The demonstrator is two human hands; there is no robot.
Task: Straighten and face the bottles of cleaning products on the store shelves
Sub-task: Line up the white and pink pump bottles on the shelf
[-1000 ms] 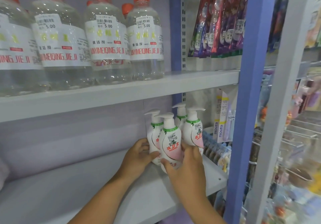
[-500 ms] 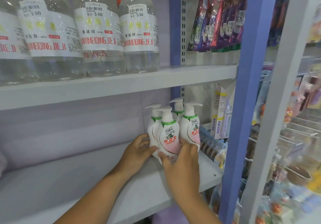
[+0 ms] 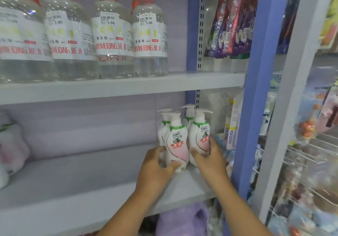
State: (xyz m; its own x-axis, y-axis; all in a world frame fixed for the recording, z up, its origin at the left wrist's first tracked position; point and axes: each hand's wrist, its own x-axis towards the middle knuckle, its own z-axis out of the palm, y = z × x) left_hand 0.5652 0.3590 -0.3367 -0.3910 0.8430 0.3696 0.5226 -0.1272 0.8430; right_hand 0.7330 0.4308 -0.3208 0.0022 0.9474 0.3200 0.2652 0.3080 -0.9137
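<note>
Over the last second the two hands have parted their work: a second ago both were crowded on the front pump bottle [image 3: 176, 142], and now each has a bottle of its own. The left hand [image 3: 155, 164] curls round the lower body of that front bottle, thumb across its base, while the right hand [image 3: 210, 155] has shifted over to the right front bottle [image 3: 199, 138] and wraps its lower half, fingers on the far side. Both bottles stand upright on the lower shelf [image 3: 91, 190], just beside each other near its right end, with two more pump bottles [image 3: 188, 115] close behind them. The front bottle's red lettering and frog logo now look squarely outward, more so than half a second ago; the right one's label is angled slightly to the left, and its pump spout points right. That suggests the left bottle is about faced and the right one needs a small turn to match. On the upper shelf [image 3: 128, 87] the clear bottles with orange caps [image 3: 111, 39] stand in a row with labels forward, seemingly in order. The rear pair's labels are hidden, so their facing cannot be judged.
</note>
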